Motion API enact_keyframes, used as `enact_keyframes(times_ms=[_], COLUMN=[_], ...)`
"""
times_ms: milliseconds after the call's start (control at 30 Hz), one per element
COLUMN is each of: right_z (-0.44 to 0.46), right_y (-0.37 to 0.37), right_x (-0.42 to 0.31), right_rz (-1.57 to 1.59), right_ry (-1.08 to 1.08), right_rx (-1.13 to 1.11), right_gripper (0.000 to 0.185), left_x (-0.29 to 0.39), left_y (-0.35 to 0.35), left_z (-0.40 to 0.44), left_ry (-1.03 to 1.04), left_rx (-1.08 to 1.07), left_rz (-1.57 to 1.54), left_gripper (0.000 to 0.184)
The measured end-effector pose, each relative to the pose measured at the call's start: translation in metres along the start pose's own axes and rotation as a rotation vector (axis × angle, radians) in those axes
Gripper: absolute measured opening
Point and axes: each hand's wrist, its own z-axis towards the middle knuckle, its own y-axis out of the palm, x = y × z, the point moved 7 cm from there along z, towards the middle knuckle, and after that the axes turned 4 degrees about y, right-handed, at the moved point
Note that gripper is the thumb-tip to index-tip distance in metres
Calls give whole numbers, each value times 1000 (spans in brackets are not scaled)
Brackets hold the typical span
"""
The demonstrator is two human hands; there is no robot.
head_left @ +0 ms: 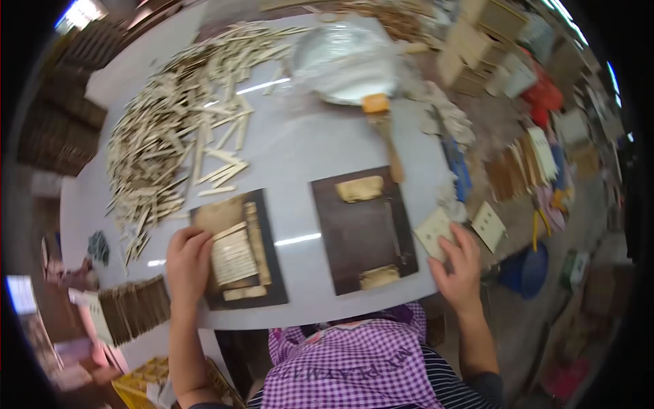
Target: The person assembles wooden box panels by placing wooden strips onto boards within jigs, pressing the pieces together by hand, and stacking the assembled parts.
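At our table's (300, 286) near edge, we curl the left hand (189, 262) over a board (272, 273) bearing slats (235, 258), hold unclear; by the right edge, our half-open right hand (462, 269) pinches a cream plate (430, 228), seemingly steadying it.

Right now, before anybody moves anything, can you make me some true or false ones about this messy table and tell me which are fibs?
1. The right hand holds a cream panel with dark spots. True.
2. The left hand holds the brush. False: it lies loose, and the left hand is at the left dark board.
3. A big heap of pale strips covers part of the table. True.
4. The bucket on the right is yellow. False: it is blue.
5. The apron has purple and white checks. True.
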Motion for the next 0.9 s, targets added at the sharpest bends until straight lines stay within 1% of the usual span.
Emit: enact_keyframes(times_ms=[33,67,133,167,267,300,400,433,500,533,567,633,667,700,767,833,900], right_z=[2,5,7,5,-4,-10,-37,-46,-58,-58,-58,-53,-54,-55,-56,-58,-60], right_y=[-6,-11,-19,-27,-81,-81,-64,-50,-5,-4,-6,-10,-11,-11,-12,-22,-35], right_x=[1,0,-3,-7,-25,-23,-22,-18,-5,-5,-4,-1,1,2,5,12,17], right_rz=[-36,0,87,70,147,136,-18,-26,-130,-130,-77,17,14,30,65,48,20], right_ry=[38,37,13,21,40,47,-27,-17,68,74,110,178,181,180,170,178,207], right_rx=[15,23,25,26,253,244,277,269,-6,-15,-5,42,43,23,-16,-16,-12], right_gripper=[46,46,46,46,45,45,52,52,54,54,53,52,52,52,54,53,53], left_x=[-1,0,-3,-4,-7,-10,-31,-32,-38,-41,-36,-21,-12,2,44,114,151], left_y=[0,1,2,2,5,8,9,11,9,7,8,10,12,13,26,29,44], left_z=[1,2,1,2,-1,-4,-12,-15,-22,-29,-35,-47,-56,-65,-74,-64,-62], left_ry=[23,55,46,53,64,63,-44,-43,-108,-147,-145,-246,-304,-307,-204,223,349], left_rx=[13,8,15,12,-6,-16,60,48,153,202,181,364,463,461,221,157,61], left_rz=[-14,-45,-61,-78,-40,-53,-68,-76,-190,-240,-237,-454,-565,-568,-649,-489,-524], left_gripper=[9,9,10,10,11,11,10,10,8,8,8,8,9,9,12,18,23])
